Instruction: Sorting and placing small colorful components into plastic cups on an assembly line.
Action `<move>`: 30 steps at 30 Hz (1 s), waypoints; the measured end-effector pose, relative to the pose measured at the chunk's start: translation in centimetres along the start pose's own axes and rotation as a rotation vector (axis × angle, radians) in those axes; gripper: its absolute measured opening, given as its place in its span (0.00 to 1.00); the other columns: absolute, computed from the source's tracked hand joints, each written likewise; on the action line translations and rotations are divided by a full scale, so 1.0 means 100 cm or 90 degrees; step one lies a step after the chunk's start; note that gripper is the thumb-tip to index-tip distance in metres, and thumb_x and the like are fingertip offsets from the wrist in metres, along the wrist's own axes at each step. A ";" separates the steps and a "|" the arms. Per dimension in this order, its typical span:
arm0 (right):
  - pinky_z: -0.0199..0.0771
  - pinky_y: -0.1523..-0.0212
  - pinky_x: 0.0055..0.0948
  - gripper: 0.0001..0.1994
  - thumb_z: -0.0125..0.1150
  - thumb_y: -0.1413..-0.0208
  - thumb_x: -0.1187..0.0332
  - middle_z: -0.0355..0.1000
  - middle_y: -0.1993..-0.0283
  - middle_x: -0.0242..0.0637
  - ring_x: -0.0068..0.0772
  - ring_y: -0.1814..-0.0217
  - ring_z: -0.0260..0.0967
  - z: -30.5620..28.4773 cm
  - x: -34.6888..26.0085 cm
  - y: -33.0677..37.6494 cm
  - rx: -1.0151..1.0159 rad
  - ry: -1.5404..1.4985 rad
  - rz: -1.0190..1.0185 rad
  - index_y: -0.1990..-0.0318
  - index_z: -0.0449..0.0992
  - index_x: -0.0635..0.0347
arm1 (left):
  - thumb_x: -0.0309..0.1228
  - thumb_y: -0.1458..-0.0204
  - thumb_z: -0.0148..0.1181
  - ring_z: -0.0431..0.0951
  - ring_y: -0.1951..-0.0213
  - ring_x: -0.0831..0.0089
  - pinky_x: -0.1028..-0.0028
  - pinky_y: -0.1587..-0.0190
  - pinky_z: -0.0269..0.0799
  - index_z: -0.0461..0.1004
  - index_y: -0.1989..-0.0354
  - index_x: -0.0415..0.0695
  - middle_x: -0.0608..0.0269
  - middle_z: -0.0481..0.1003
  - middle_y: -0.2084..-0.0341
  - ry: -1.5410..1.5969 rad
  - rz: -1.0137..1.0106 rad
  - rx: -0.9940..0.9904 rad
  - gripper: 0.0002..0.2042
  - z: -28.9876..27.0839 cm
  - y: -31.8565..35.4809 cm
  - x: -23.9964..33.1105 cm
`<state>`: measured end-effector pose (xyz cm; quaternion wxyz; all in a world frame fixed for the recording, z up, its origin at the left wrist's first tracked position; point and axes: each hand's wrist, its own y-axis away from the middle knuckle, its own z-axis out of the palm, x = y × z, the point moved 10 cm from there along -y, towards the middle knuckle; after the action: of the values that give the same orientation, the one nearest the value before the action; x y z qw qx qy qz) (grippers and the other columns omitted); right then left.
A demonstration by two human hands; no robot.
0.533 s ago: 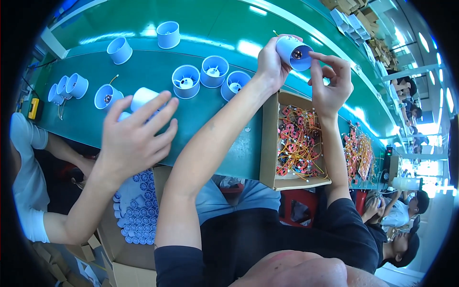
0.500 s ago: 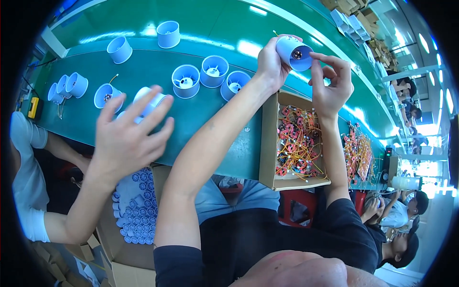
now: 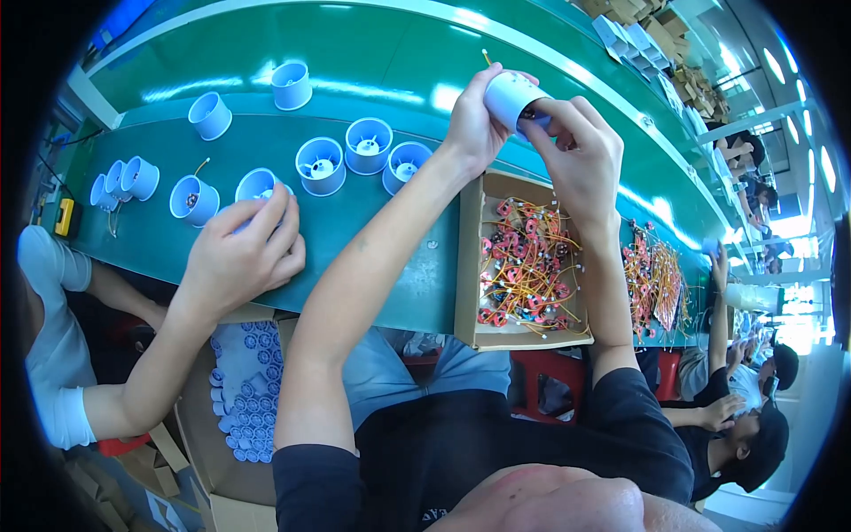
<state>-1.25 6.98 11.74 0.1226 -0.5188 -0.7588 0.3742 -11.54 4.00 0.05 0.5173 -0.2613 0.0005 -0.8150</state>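
My left hand (image 3: 474, 124) is closed around a pale blue cylindrical housing (image 3: 510, 93), held above the green conveyor belt (image 3: 399, 284). My right hand (image 3: 581, 155) pinches at the housing's open end, and its fingers cover the opening. A thin yellow wire sticks up behind the housing. Just below my hands an open cardboard box (image 3: 468, 257) holds several small red parts with yellow wires (image 3: 527, 266).
Several blue housings (image 3: 321, 166) stand on the belt to the left. A co-worker's hand (image 3: 239, 257) in a white sleeve rests on one (image 3: 257, 184). A carton of blue housings (image 3: 248, 390) sits below the belt. More wired parts (image 3: 656, 284) and other workers (image 3: 753, 426) are at the right.
The co-worker's hand has come down onto the belt with a blue housing. My right fingers have closed over the mouth of the housing that I hold.
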 end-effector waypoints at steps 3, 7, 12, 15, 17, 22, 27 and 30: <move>0.60 0.78 0.22 0.10 0.69 0.56 0.74 0.62 0.80 0.30 0.19 0.80 0.58 -0.004 0.006 -0.002 -0.058 -0.044 0.002 0.64 0.80 0.60 | 0.40 0.37 0.30 0.77 0.58 0.68 0.71 0.54 0.73 0.70 0.53 0.36 0.55 0.75 0.62 -0.057 -0.058 -0.042 0.23 0.011 0.004 -0.008; 0.59 0.79 0.22 0.09 0.69 0.56 0.74 0.61 0.80 0.31 0.20 0.80 0.57 -0.009 0.007 -0.004 -0.127 -0.092 -0.008 0.65 0.80 0.61 | 0.39 0.37 0.29 0.76 0.56 0.69 0.70 0.53 0.73 0.69 0.51 0.36 0.55 0.75 0.59 -0.078 -0.079 -0.034 0.23 0.011 0.007 -0.008; 0.60 0.79 0.24 0.07 0.68 0.56 0.72 0.62 0.81 0.31 0.24 0.82 0.59 -0.030 0.008 -0.002 -0.089 -0.070 0.061 0.68 0.80 0.60 | 0.38 0.37 0.27 0.76 0.56 0.69 0.69 0.52 0.73 0.68 0.51 0.37 0.56 0.74 0.59 -0.080 -0.053 -0.003 0.23 0.010 0.008 -0.002; 0.63 0.79 0.28 0.06 0.68 0.56 0.69 0.65 0.81 0.33 0.29 0.82 0.63 -0.027 0.004 0.002 -0.089 0.016 0.051 0.70 0.80 0.58 | 0.39 0.36 0.28 0.76 0.57 0.70 0.70 0.53 0.74 0.69 0.54 0.38 0.58 0.74 0.60 -0.093 -0.019 -0.094 0.22 0.027 0.011 -0.001; 0.64 0.79 0.29 0.07 0.68 0.56 0.67 0.65 0.82 0.32 0.29 0.82 0.64 -0.027 0.002 0.005 -0.048 0.024 0.036 0.69 0.80 0.57 | 0.40 0.36 0.29 0.76 0.57 0.71 0.70 0.53 0.74 0.69 0.55 0.39 0.58 0.74 0.61 -0.084 -0.019 -0.078 0.22 0.027 0.013 -0.004; 0.65 0.79 0.29 0.08 0.67 0.56 0.69 0.65 0.82 0.32 0.30 0.81 0.67 -0.034 -0.001 0.005 -0.034 -0.020 0.028 0.67 0.79 0.56 | 0.45 0.36 0.32 0.76 0.58 0.73 0.72 0.55 0.74 0.70 0.57 0.40 0.60 0.74 0.62 -0.061 -0.028 -0.053 0.22 0.024 0.013 -0.007; 0.65 0.80 0.28 0.07 0.66 0.56 0.72 0.65 0.81 0.32 0.31 0.81 0.67 -0.049 -0.003 0.001 -0.019 -0.059 0.040 0.67 0.79 0.56 | 0.47 0.36 0.33 0.76 0.59 0.73 0.73 0.55 0.73 0.71 0.56 0.40 0.61 0.75 0.63 -0.029 -0.063 -0.028 0.23 0.022 0.016 -0.011; 0.63 0.80 0.27 0.07 0.65 0.57 0.75 0.64 0.81 0.32 0.30 0.82 0.65 -0.038 -0.002 0.000 -0.049 -0.070 0.003 0.67 0.79 0.57 | 0.47 0.36 0.34 0.76 0.58 0.72 0.73 0.54 0.73 0.71 0.56 0.40 0.61 0.76 0.64 -0.010 -0.084 -0.026 0.24 0.027 0.017 -0.012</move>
<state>0.97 8.47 14.39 0.0598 -0.5037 -0.7771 0.3727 -8.56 4.91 1.43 0.4567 -0.2776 -0.0045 -0.8452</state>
